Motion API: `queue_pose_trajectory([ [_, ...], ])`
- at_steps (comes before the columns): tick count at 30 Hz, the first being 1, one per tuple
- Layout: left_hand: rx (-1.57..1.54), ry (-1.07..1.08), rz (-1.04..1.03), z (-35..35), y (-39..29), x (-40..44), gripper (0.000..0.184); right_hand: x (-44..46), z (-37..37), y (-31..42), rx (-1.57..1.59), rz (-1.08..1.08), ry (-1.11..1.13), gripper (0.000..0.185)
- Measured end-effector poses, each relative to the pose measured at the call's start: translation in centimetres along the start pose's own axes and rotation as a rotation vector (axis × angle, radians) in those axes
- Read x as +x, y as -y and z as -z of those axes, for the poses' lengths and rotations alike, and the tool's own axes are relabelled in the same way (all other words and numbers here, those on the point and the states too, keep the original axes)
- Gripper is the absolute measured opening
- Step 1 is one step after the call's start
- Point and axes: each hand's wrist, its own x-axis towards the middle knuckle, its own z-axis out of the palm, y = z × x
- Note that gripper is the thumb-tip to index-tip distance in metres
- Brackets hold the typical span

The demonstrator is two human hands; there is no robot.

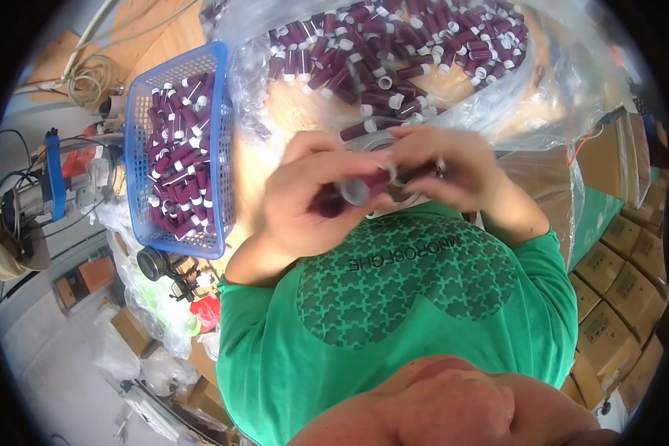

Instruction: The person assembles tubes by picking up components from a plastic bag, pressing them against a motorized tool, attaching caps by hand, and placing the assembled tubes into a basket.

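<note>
In front of the green shirt, my left hand is closed around a short purple tube. A round translucent end of a tube faces up beside its fingers, and another dark purple piece shows lower in the same grip. My right hand is blurred by motion, its fingers curled close to the left fingertips. Something dark lies between its thumb and fingers, too smeared to name. Just beyond the hands, a single purple tube with a white end lies on the table.
Many purple tubes with white ends lie heaped on clear plastic sheeting at the back. A blue basket full of similar tubes stands at the left. Cardboard boxes are stacked at the right. Coiled cable lies at the back left.
</note>
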Motion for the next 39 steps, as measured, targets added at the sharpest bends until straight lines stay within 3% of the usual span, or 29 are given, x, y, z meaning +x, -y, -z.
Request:
queue_pose_trajectory([
  [1, 0.018, 0.026, 0.008, -0.8, 0.1, 0.0, 0.039, 0.0, -0.3, -0.4, 0.268, -0.101, -0.194, 0.028],
  [2, 0.036, 0.05, 0.019, -1.3, 0.1, 0.0, 0.039, 0.3, 0.8, -2.6, 0.078, -0.137, -0.222, 0.026],
  [3, 0.016, 0.245, 0.191, -1.2, -0.8, 0.3, 0.039, 0.7, 2.0, -4.7, -0.119, -0.18, -0.245, 0.025],
  [4, 0.004, 0.212, 0.167, -1.6, -0.7, 0.2, 0.038, 1.1, 3.2, -6.8, -0.307, -0.229, -0.264, 0.024],
  [8, 0.077, 0.156, -0.001, -2.3, -0.2, 0.4, 0.037, -0.1, 3.6, -15.2, -0.955, -0.364, 0.072, 0.028],
  [11, 0.117, 0.108, -0.007, -2.6, -0.5, 0.2, 0.036, -0.6, 3.3, -17.2, -1.032, -0.412, 0.182, 0.033],
  [14, 0.124, 0.084, 0.018, -2.8, -0.6, 0.2, 0.037, 0.9, 3.8, -14.9, -0.846, -0.601, 0.065, 0.034],
  [16, 0.131, 0.104, -0.028, -2.6, -0.1, 0.1, 0.04, 2.1, 3.8, -10.2, -0.71, -0.605, -0.193, 0.037],
  [17, 0.067, 0.088, 0.051, -2.7, -0.1, -0.2, 0.038, 1.9, 3.3, -8.0, -0.638, -0.609, -0.32, 0.038],
  [19, -0.059, 0.056, 0.204, -2.8, 0.0, -0.9, 0.035, 0.5, 2.5, -5.6, 0.019, -0.494, -0.474, 0.042],
  [20, -0.128, -0.041, 0.172, -2.5, 0.4, -0.9, 0.036, 0.0, 1.4, -3.4, 0.241, -0.401, -0.485, 0.042],
  [23, -0.376, -0.33, 0.144, -0.8, 1.8, -1.0, 0.039, -0.1, -1.6, 0.7, 0.093, -0.072, -0.335, 0.039],
  [25, -0.552, -0.427, 0.143, 0.3, 2.6, -1.4, 0.042, 0.4, -1.3, 1.0, -0.314, 0.142, -0.184, 0.041],
  [26, -0.562, -0.415, 0.135, 0.6, 2.9, -1.7, 0.041, 0.9, -1.4, 1.1, -0.329, 0.206, -0.202, 0.043],
  [33, -0.601, -0.333, 0.177, 0.4, 2.5, -2.5, 0.042, 1.1, -0.7, 0.4, -0.223, 0.157, -0.038, 0.044],
  [36, -0.661, -0.331, 0.191, 0.0, 1.5, -2.1, 0.044, 1.2, -1.1, 0.3, -0.169, 0.165, -0.089, 0.042],
  [39, -0.586, -0.208, 0.156, -0.2, 1.1, -2.0, 0.046, 0.5, -0.4, 0.6, -0.123, -0.008, 0.004, 0.04],
])
